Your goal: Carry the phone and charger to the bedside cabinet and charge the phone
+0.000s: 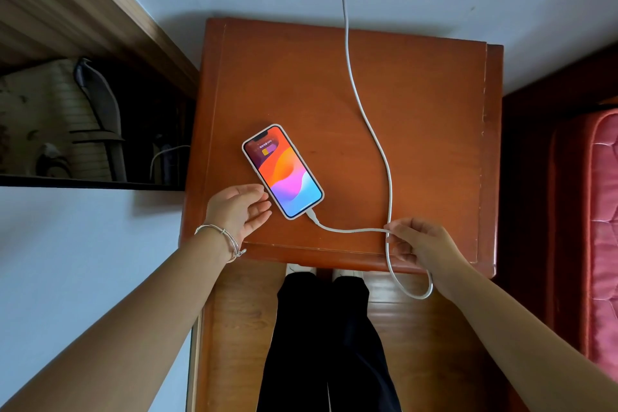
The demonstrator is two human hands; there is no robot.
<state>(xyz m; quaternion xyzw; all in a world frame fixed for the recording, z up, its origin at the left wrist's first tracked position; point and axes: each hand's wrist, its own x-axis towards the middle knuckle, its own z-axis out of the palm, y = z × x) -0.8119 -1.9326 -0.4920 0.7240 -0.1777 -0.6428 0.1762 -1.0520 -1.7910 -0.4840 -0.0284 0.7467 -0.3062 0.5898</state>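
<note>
A phone (282, 170) with a lit, colourful screen lies face up on the orange-brown bedside cabinet (418, 104). A white charger cable (368, 124) is plugged into its bottom end, crosses the cabinet top and runs up the wall out of view. The plug end is hidden. My left hand (242, 207) hovers open just left of the phone's lower edge, apart from it. My right hand (421, 241) pinches the cable near the cabinet's front edge, where a loop hangs over the front.
A dark shelf niche (93, 124) with objects and another cable sits to the left. A red mattress (602, 211) lies at the right. My legs in black trousers stand on the wooden floor (234, 328) before the cabinet. A pale wall is behind.
</note>
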